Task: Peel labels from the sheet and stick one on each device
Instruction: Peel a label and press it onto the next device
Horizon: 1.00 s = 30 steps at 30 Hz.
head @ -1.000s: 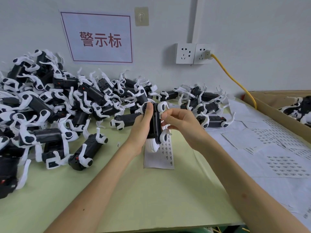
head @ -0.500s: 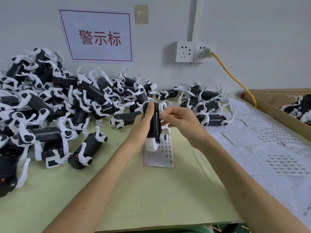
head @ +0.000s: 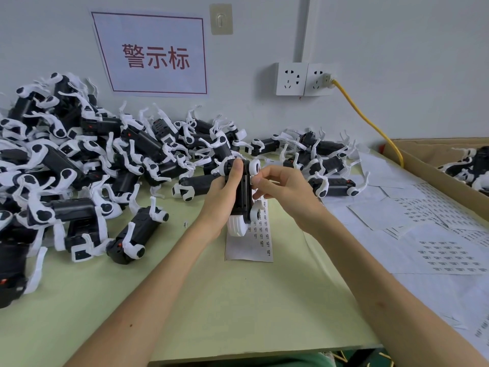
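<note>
Device (head: pixel 244 193) is being gripped upright by the left hand (head: pixel 222 200), its side being offered to the right hand (head: pixel 287 193); fingertips (head: pixel 258 181) are being pinched against it, seemingly mid-sticking; label sheet (head: pixel 251 247) is being left flat just beneath, likely for short reaches.

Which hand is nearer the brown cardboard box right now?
Right. The right hand pinches at the held black-and-white plastic device on the side facing the brown cardboard box; the left hand grips the device's other side, farther from the box.
</note>
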Motion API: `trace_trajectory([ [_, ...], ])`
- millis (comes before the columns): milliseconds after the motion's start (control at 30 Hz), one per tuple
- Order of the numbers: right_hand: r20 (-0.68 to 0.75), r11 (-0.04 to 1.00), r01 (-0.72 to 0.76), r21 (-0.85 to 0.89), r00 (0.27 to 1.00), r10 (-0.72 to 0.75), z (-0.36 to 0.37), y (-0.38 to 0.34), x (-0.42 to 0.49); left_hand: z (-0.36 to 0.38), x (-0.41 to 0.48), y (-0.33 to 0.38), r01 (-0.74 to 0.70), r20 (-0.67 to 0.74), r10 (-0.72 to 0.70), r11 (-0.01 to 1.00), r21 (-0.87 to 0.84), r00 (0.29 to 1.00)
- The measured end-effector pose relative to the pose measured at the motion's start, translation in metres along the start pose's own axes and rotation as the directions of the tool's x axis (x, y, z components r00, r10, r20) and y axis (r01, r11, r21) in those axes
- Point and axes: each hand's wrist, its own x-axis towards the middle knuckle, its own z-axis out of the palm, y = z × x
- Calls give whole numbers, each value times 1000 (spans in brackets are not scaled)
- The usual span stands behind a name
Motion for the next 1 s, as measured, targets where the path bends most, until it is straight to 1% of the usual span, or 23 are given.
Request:
trace_trajectory([
  [367, -3, 1000, -23, -16, 1000, 23, 0, 0, 0, 2, 2, -4, -50, -44, 50, 999, -10, 998],
  [500, -2, 999, -38, -22, 999, 38, 0, 0, -1, 1, 4, -7, -67, -44, 69, 997, 32, 997],
  [700, -18, 999, -53, -7, 998, 53, -2, -2, -2, -3, 2, -6, -56, 33, 55, 998, 42, 998],
  [767, -43, 998, -59, -11, 997, 58, -2, -1, -1, -3, 1, -3, -15, 69, 15, 1000, 2, 997],
  [833, -73, 996, -81, -30, 994, 78, -2, 0, -1, -3, -2, 1, 42, 134, -30, 996, -83, 991],
  [900, -45, 995, -94, -25, 995, 93, 0, 0, -1, -4, -3, 2, 96, 180, -63, 979, -180, 982],
  [1000, 15, 994, -86, 65, 996, 86, 5, -2, -2, -4, -2, 1, 177, 271, -90, 931, -319, 958],
])
